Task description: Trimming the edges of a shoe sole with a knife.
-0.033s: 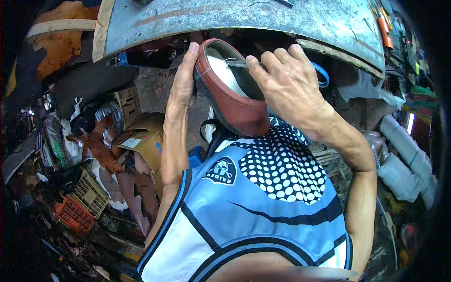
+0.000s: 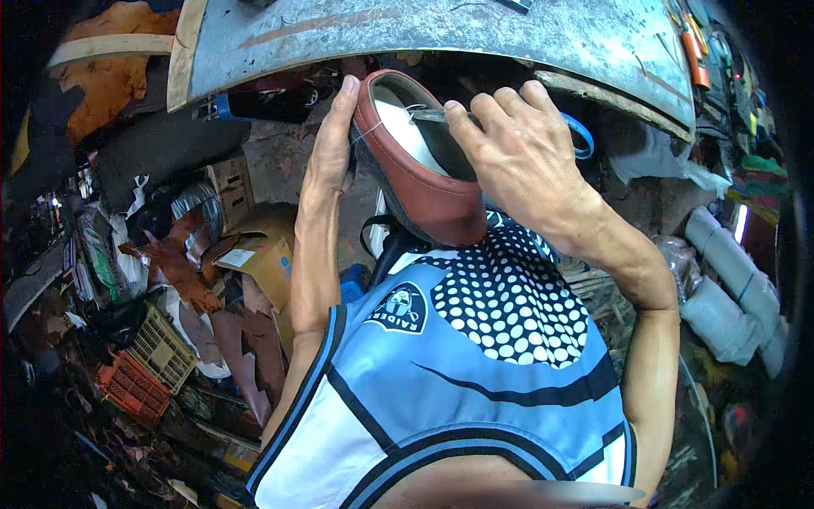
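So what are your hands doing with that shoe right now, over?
Left hand steadies the brown shoe from its side. Right hand on its opening, pinching a thin tool. Worn metal tabletop just above; nothing blocking.

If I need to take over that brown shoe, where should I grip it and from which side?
Grip the brown shoe across its rounded leather end low in view, coming from below. The left hand already braces its left wall, and the right hand works at the open top with a thin tool, so the lower end is probably the clearest hold.

left hand [image 2: 329,157]: raised, fingers extended | right hand [image 2: 517,157]: fingers curled, pinching
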A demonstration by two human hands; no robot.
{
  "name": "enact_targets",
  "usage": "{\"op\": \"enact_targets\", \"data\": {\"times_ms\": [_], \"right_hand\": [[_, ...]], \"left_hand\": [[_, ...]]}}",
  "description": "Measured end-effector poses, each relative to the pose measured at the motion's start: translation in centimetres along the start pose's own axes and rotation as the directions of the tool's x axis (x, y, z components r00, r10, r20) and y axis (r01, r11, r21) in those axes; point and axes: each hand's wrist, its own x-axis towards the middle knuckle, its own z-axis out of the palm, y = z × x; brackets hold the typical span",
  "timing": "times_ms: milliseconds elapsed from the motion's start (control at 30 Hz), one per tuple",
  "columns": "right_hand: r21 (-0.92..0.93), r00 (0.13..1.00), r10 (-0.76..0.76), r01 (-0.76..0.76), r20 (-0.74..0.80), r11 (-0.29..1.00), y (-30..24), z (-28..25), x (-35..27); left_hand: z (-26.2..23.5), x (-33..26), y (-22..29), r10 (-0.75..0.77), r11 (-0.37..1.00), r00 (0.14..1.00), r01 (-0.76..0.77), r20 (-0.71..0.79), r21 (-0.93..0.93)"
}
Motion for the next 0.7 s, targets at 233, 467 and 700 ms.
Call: {"op": "enact_targets", "data": {"times_ms": [233, 467, 700], "right_hand": [[-0.038, 1.000, 0.013, -0.013, 0.005, 0.999, -0.3, 0.4, -0.2], [0.207, 0.999, 0.049, -0.046, -0.010, 0.977, 1.4, 1.7, -0.5], [0.551, 0.984, 0.116, -0.024, -0.133, 0.834, 3.6, 4.9, -1.8]], "left_hand": [[-0.4, 0.2, -0.3, -0.006, 1.000, 0.999, 0.006, 0.038, -0.014], [-0.4, -0.4, -0.3, -0.017, 0.999, 1.000, 0.016, 0.005, 0.028], [-0.2, 0.3, -0.8, -0.037, 0.999, 0.999, 0.037, 0.015, 0.016]]}}
